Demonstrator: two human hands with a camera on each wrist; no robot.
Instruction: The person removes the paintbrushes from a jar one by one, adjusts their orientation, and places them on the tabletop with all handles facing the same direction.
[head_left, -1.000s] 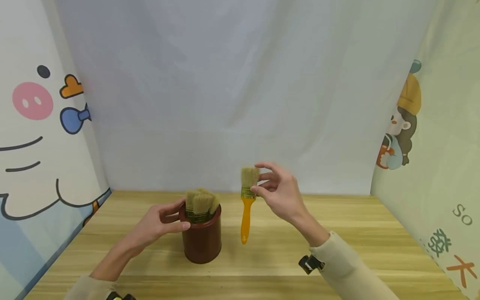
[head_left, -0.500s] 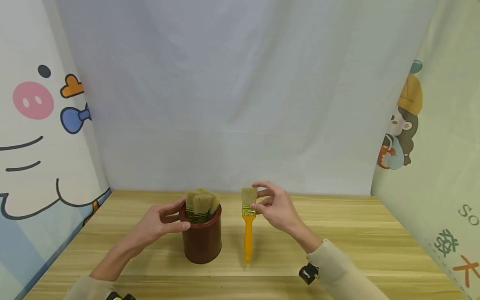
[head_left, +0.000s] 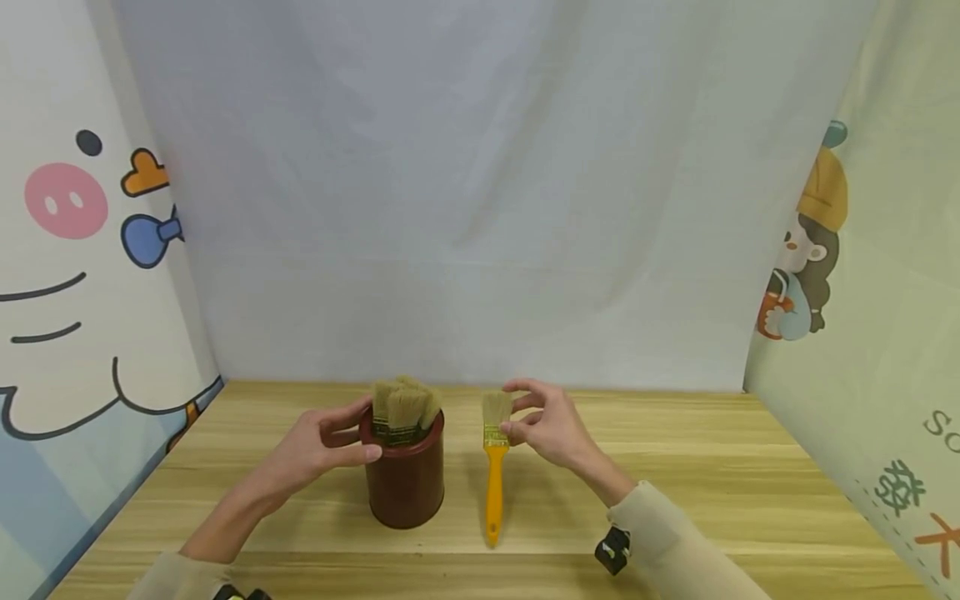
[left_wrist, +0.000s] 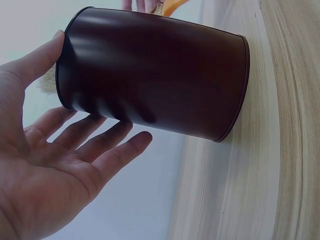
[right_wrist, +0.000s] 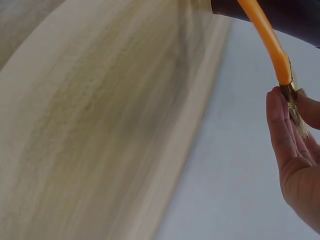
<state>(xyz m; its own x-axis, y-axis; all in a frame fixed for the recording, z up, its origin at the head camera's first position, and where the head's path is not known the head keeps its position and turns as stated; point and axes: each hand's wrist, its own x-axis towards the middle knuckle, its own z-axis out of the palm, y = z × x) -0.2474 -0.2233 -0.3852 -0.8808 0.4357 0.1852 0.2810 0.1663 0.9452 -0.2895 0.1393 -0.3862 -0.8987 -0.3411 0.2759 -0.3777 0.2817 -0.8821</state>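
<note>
A dark red-brown can (head_left: 406, 492) stands upright on the wooden table, left of the middle in the head view. Several paintbrushes (head_left: 406, 410) poke out of it, bristles up. My left hand (head_left: 303, 454) holds the can at its upper part, with the thumb at the rim and the fingers along the opposite side (left_wrist: 150, 70). To the right of the can, my right hand (head_left: 557, 427) pinches another paintbrush (head_left: 493, 487) by its metal ferrule between thumb and fingers. That brush is upright, bristles up, with its orange handle (right_wrist: 267, 40) pointing down.
The wooden table (head_left: 675, 467) reaches back to a pale grey cloth backdrop (head_left: 465, 208). Printed cloth panels stand on the left (head_left: 67, 325) and right (head_left: 847, 358). A dark device (head_left: 613, 550) is strapped to the right wrist.
My right hand has lowered the paintbrush toward the table, slowing in the last half second. The left hand and the can have stayed in place.
</note>
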